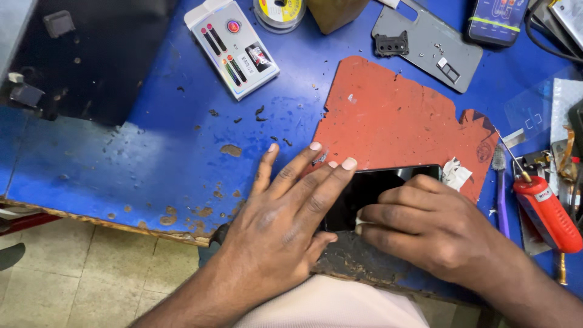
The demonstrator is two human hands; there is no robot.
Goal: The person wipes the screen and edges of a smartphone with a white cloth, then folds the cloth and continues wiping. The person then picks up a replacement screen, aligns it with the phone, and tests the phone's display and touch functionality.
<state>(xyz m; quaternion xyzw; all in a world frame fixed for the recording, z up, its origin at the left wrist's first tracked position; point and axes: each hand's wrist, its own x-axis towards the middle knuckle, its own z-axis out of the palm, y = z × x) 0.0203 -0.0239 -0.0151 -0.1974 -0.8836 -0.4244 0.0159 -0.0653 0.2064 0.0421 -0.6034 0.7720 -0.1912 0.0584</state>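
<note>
A black smartphone (376, 185) lies screen-up on a torn red mat (395, 115) at the near edge of the blue workbench (170, 146). My left hand (285, 225) lies flat with fingers spread, pressing down on the phone's left end. My right hand (425, 228) is curled over the phone's near right part, fingertips pushing against its screen near the lower edge. A crumpled white scrap (455, 174) sits by the phone's far right corner.
A white tool box (232, 47), a solder spool (279, 12), a grey phone back cover (428, 45) and a lit phone (497, 19) lie at the back. A red-handled tool (546, 212) and a toothbrush (500, 188) lie to the right. Tiled floor (79, 273) shows below the bench's chipped edge.
</note>
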